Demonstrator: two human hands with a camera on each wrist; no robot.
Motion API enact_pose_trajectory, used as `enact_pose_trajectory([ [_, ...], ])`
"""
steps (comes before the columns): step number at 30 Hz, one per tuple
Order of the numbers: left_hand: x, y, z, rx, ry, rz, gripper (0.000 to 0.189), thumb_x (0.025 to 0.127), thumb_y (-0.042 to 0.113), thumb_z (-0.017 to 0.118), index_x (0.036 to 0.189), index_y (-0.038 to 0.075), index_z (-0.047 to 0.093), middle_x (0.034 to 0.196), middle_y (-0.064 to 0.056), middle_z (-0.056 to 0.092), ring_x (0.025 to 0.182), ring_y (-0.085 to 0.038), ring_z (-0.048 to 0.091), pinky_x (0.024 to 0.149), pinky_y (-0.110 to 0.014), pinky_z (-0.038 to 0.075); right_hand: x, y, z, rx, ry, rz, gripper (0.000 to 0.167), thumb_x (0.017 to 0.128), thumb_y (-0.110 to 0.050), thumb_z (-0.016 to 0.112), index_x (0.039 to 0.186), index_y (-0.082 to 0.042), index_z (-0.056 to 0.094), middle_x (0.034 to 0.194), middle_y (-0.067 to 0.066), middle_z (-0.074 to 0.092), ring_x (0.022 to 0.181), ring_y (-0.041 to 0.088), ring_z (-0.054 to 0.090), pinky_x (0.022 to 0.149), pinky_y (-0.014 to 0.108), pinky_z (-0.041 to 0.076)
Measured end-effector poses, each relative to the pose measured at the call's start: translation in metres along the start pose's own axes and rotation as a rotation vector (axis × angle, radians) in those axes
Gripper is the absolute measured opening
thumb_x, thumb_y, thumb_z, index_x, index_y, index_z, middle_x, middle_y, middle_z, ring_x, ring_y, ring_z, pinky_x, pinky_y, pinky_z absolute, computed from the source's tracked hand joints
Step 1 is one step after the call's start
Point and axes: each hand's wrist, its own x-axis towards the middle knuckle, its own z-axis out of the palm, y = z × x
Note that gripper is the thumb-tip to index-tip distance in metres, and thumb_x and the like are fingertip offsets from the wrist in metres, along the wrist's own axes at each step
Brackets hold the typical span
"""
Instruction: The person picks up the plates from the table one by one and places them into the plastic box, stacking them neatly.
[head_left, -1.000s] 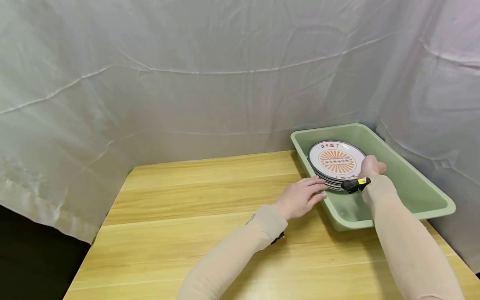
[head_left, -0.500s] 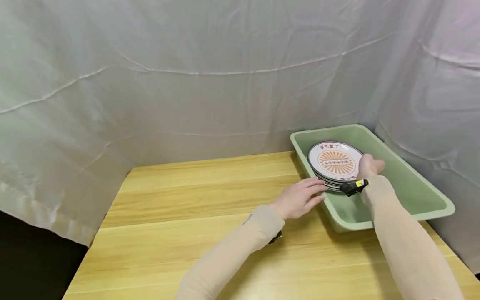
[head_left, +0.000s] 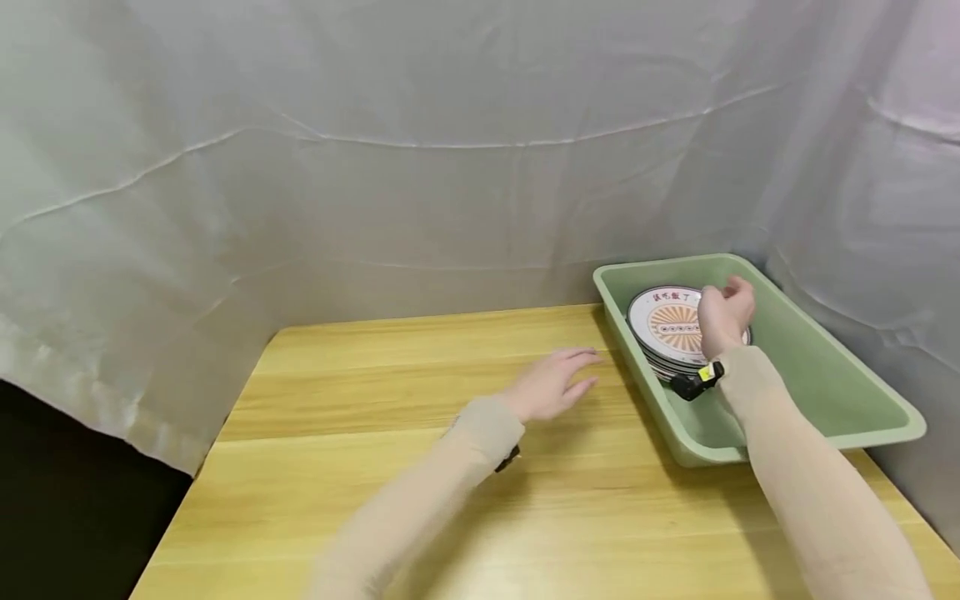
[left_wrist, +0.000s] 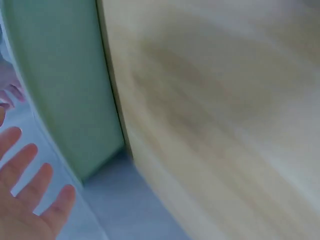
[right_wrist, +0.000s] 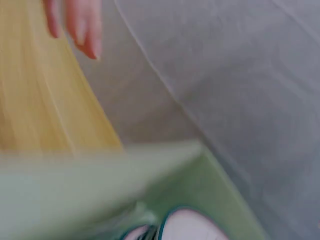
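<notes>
A stack of white plates (head_left: 663, 310) with dark rims lies at the left side of a green plastic tub (head_left: 832, 392); the top one bears an orange sunburst and red characters. My right hand (head_left: 724, 313) is raised over the right part of the stack, fingers loosely bent, and partly hides it. Nothing shows in its grasp. To the left of the tub, my left hand (head_left: 550, 385) hovers above the table with fingers extended and holds nothing. In the left wrist view its spread fingers (left_wrist: 30, 187) appear beside the tub's outer wall (left_wrist: 65, 80).
The tub stands at the right rear of a wooden table (head_left: 360, 375). Grey cloth (head_left: 450, 217) hangs behind the table and along both sides. A dark area (head_left: 67, 500) lies beyond the left edge.
My left hand has come away from the plates and tub rim, moving left over the table. My right hand has lifted off the stack's right edge and shifted slightly left and up.
</notes>
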Motion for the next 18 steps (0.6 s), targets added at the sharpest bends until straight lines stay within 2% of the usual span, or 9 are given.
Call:
enact_pose_trajectory([
  [4,-0.013,-0.023,-0.027,0.018,-0.002,-0.109,0.052,0.108,0.039,0.042,0.154,0.015,0.04,0.161,-0.006,0.04,0.15,-0.024,0.039,0.127,-0.038,0.029,-0.017,-0.024,0.015,-0.032,-0.106,-0.139,0.062,0.099,-0.015,0.043,0.158,-0.019,0.026,0.164,0.008,0.027,0.15,0.02,0.028,0.126,0.032,0.026],
  [7,-0.026,-0.044,-0.048,0.031,0.047,-0.198,0.054,0.107,0.04,0.044,0.154,0.015,0.039,0.161,-0.007,0.04,0.15,-0.027,0.038,0.127,-0.042,0.029,-0.035,-0.04,0.028,-0.076,-0.174,-0.296,0.064,0.097,-0.013,0.043,0.159,-0.016,0.026,0.166,0.009,0.026,0.153,0.024,0.025,0.129,0.039,0.021],
  [10,-0.041,-0.065,-0.065,0.056,0.128,-0.273,0.056,0.105,0.041,0.045,0.154,0.014,0.041,0.161,-0.008,0.04,0.15,-0.031,0.036,0.127,-0.047,0.027,-0.053,-0.051,0.042,-0.147,-0.203,-0.504,0.064,0.095,-0.012,0.044,0.157,-0.013,0.029,0.163,0.013,0.03,0.152,0.028,0.027,0.129,0.045,0.02],
  [14,-0.063,-0.091,-0.077,0.097,0.21,-0.398,0.059,0.104,0.048,0.043,0.154,0.017,0.04,0.163,-0.007,0.036,0.152,-0.035,0.031,0.127,-0.054,0.023,-0.074,-0.056,0.064,-0.258,-0.24,-0.764,0.063,0.095,-0.013,0.048,0.155,-0.004,0.032,0.161,0.02,0.031,0.151,0.036,0.028,0.128,0.052,0.02],
  [16,-0.074,-0.101,-0.081,0.099,0.235,-0.465,0.063,0.103,0.052,0.042,0.155,0.018,0.038,0.165,-0.007,0.033,0.153,-0.036,0.028,0.126,-0.058,0.021,-0.084,-0.055,0.075,-0.314,-0.267,-0.84,0.064,0.096,-0.016,0.05,0.155,-0.002,0.031,0.162,0.023,0.028,0.151,0.039,0.026,0.128,0.055,0.02],
  [18,-0.085,-0.11,-0.083,0.096,0.249,-0.528,0.066,0.103,0.056,0.041,0.157,0.019,0.034,0.166,-0.007,0.03,0.154,-0.037,0.025,0.126,-0.061,0.018,-0.092,-0.052,0.084,-0.381,-0.299,-0.88,0.064,0.097,-0.02,0.05,0.156,-0.003,0.03,0.163,0.024,0.025,0.152,0.042,0.022,0.128,0.058,0.017],
])
